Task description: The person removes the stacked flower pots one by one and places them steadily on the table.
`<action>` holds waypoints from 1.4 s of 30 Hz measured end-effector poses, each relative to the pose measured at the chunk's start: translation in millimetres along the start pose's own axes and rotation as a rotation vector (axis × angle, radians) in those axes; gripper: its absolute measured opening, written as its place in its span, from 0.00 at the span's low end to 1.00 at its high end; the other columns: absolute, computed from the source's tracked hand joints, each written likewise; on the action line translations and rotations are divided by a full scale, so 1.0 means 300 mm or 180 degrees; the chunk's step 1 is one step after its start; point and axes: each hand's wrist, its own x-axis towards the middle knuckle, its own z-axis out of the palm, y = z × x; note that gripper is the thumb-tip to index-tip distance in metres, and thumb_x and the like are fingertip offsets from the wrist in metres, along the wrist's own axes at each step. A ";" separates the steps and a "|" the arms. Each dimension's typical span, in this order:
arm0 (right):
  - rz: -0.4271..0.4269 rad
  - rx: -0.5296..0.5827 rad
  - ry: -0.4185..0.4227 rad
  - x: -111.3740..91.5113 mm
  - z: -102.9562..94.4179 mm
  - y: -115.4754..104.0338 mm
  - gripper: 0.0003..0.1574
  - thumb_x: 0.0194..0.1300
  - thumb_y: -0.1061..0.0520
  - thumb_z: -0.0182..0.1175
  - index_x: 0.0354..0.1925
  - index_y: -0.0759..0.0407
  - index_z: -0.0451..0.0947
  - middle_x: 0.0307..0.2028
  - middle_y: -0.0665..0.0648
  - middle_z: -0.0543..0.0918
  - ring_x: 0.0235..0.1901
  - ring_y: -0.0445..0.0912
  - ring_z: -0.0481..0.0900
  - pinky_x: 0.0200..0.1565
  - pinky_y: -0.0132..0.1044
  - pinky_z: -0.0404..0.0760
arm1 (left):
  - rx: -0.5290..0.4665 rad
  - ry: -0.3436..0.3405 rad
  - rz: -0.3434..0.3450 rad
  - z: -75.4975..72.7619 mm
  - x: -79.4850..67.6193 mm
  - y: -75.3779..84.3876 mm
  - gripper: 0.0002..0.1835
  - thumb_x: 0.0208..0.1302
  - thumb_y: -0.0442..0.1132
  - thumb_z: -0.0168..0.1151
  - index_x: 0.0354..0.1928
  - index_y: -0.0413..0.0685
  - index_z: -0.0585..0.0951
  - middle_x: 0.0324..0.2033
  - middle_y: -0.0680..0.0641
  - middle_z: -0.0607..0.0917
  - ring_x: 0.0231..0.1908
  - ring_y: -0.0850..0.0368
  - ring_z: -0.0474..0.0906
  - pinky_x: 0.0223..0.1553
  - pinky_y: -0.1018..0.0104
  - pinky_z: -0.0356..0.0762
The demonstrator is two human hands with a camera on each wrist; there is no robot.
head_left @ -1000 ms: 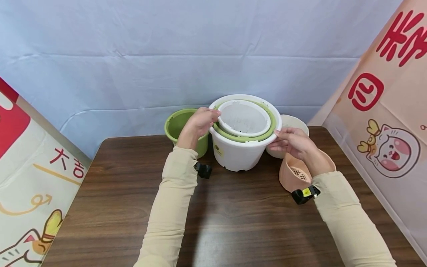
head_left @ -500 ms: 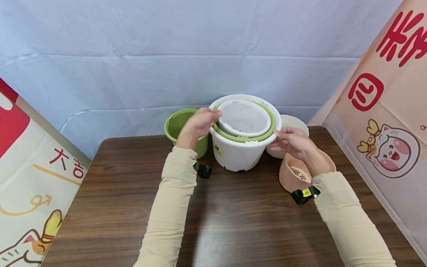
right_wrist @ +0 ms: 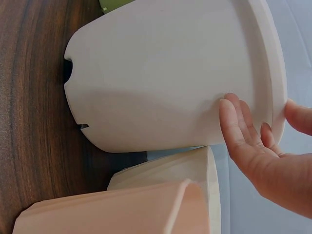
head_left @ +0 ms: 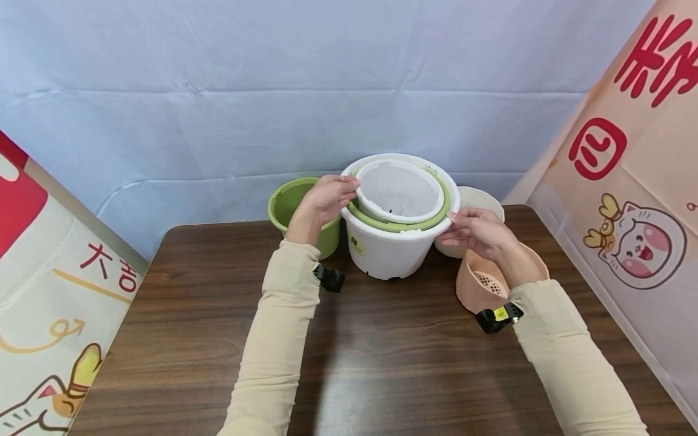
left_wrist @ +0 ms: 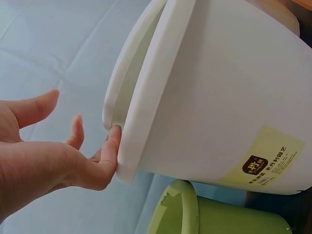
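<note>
In the head view, a big white flower pot point(head_left: 387, 251) holds a green pot point(head_left: 422, 225), and a smaller white flower pot point(head_left: 400, 184) is nested innermost. My left hand point(head_left: 327, 198) is at the small pot's left rim. The left wrist view shows a bent finger point(left_wrist: 113, 146) hooked under that raised rim point(left_wrist: 114, 92), with the thumb held apart. Gripping the big pot's right rim is my right hand point(head_left: 480, 233). Its thumb point(right_wrist: 298, 117) lies at the rim and its other fingers lie along the outer wall.
Left of the nest stands another green pot point(head_left: 289, 203). A cream pot point(head_left: 477, 200) is behind my right hand, and a peach pot point(head_left: 474, 284) with a perforated base sits under my right wrist. A pale cloth wall point(head_left: 245, 121) backs the brown wooden table point(head_left: 382, 357).
The small white pot has risen a little inside the green one, with its rim higher at the left. My left hand has barely shifted; my right hand stays in place.
</note>
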 end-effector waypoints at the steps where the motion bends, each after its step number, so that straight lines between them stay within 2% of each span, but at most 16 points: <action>1: -0.0001 -0.0013 -0.0004 0.000 0.000 0.000 0.09 0.69 0.60 0.49 0.34 0.66 0.65 0.27 0.59 0.83 0.30 0.49 0.83 0.38 0.39 0.81 | -0.0006 0.0005 0.0006 -0.001 0.000 0.000 0.10 0.67 0.28 0.47 0.48 0.32 0.67 0.37 0.47 0.69 0.36 0.58 0.66 0.50 0.68 0.62; 5: 0.0010 -0.0028 0.0003 -0.002 0.001 -0.002 0.08 0.69 0.60 0.48 0.35 0.66 0.65 0.27 0.59 0.83 0.30 0.50 0.83 0.39 0.39 0.81 | -0.0032 -0.0025 0.0035 -0.004 -0.002 -0.002 0.14 0.67 0.28 0.48 0.53 0.30 0.65 0.36 0.46 0.69 0.34 0.58 0.65 0.46 0.69 0.62; 11: 0.0009 -0.0006 -0.0003 -0.004 0.003 -0.006 0.08 0.69 0.61 0.49 0.34 0.66 0.66 0.27 0.60 0.83 0.31 0.51 0.83 0.39 0.39 0.81 | -0.0069 0.0002 0.0042 -0.007 -0.007 -0.006 0.20 0.66 0.28 0.48 0.59 0.30 0.61 0.40 0.45 0.70 0.37 0.57 0.66 0.54 0.66 0.62; 15: -0.0002 0.0001 -0.0003 -0.006 0.005 -0.009 0.08 0.68 0.61 0.49 0.34 0.67 0.66 0.27 0.60 0.83 0.32 0.51 0.83 0.40 0.40 0.81 | -0.0106 0.0097 0.0032 -0.011 -0.009 -0.009 0.21 0.66 0.28 0.50 0.59 0.31 0.62 0.44 0.43 0.70 0.37 0.57 0.68 0.49 0.70 0.65; 21: -0.0011 -0.0006 -0.0021 -0.005 0.003 -0.007 0.09 0.69 0.61 0.49 0.35 0.68 0.66 0.27 0.60 0.83 0.32 0.51 0.83 0.40 0.40 0.81 | -0.0121 0.0160 -0.0001 -0.016 -0.006 -0.014 0.21 0.65 0.28 0.50 0.60 0.33 0.62 0.41 0.45 0.72 0.35 0.59 0.68 0.42 0.74 0.66; 26: -0.0040 -0.0039 -0.0052 -0.003 0.003 -0.004 0.09 0.69 0.61 0.48 0.35 0.68 0.65 0.27 0.60 0.83 0.32 0.51 0.83 0.40 0.39 0.81 | -0.0192 0.0140 -0.0003 -0.018 -0.009 -0.013 0.24 0.66 0.28 0.50 0.61 0.30 0.59 0.49 0.40 0.70 0.35 0.59 0.67 0.42 0.74 0.66; 29: -0.0055 -0.0077 -0.0077 -0.002 0.004 -0.004 0.09 0.70 0.61 0.47 0.34 0.68 0.65 0.27 0.59 0.83 0.31 0.50 0.83 0.40 0.38 0.81 | -0.0225 0.0110 0.0020 -0.019 -0.010 -0.012 0.20 0.66 0.26 0.49 0.57 0.27 0.60 0.41 0.43 0.71 0.33 0.60 0.66 0.37 0.75 0.66; 32: -0.0049 -0.0063 -0.0091 -0.002 0.004 -0.006 0.10 0.70 0.61 0.46 0.33 0.68 0.65 0.27 0.59 0.83 0.31 0.49 0.83 0.40 0.38 0.81 | -0.0263 0.0068 0.0039 -0.024 -0.009 -0.014 0.10 0.65 0.25 0.48 0.47 0.29 0.65 0.31 0.47 0.69 0.29 0.61 0.65 0.31 0.77 0.65; 34: -0.0043 -0.0049 -0.0094 -0.003 0.005 -0.008 0.10 0.70 0.62 0.45 0.32 0.68 0.65 0.26 0.59 0.83 0.31 0.49 0.83 0.40 0.38 0.81 | -0.0300 0.0039 0.0041 -0.028 -0.007 -0.015 0.04 0.65 0.24 0.48 0.40 0.32 0.66 0.29 0.48 0.69 0.28 0.61 0.65 0.29 0.78 0.65; 37: -0.0048 -0.0028 -0.0098 -0.005 0.004 -0.008 0.10 0.70 0.62 0.45 0.32 0.67 0.65 0.26 0.59 0.83 0.31 0.49 0.83 0.40 0.38 0.81 | -0.0341 0.0019 0.0036 -0.031 -0.007 -0.016 0.02 0.64 0.24 0.48 0.36 0.34 0.67 0.28 0.47 0.69 0.27 0.61 0.66 0.29 0.77 0.65; 39: -0.0056 -0.0041 -0.0104 -0.005 0.003 -0.008 0.10 0.70 0.62 0.45 0.31 0.67 0.66 0.26 0.59 0.83 0.31 0.50 0.83 0.40 0.38 0.81 | -0.0327 0.0017 0.0042 -0.031 -0.007 -0.015 0.05 0.65 0.24 0.48 0.41 0.31 0.67 0.30 0.47 0.69 0.28 0.60 0.66 0.30 0.77 0.66; 42: -0.0065 -0.0049 -0.0115 -0.004 0.004 -0.010 0.10 0.70 0.62 0.45 0.32 0.67 0.66 0.27 0.59 0.83 0.32 0.50 0.83 0.41 0.38 0.81 | -0.0304 0.0016 0.0047 -0.031 -0.006 -0.014 0.15 0.65 0.24 0.48 0.52 0.27 0.64 0.34 0.46 0.69 0.31 0.60 0.66 0.35 0.75 0.67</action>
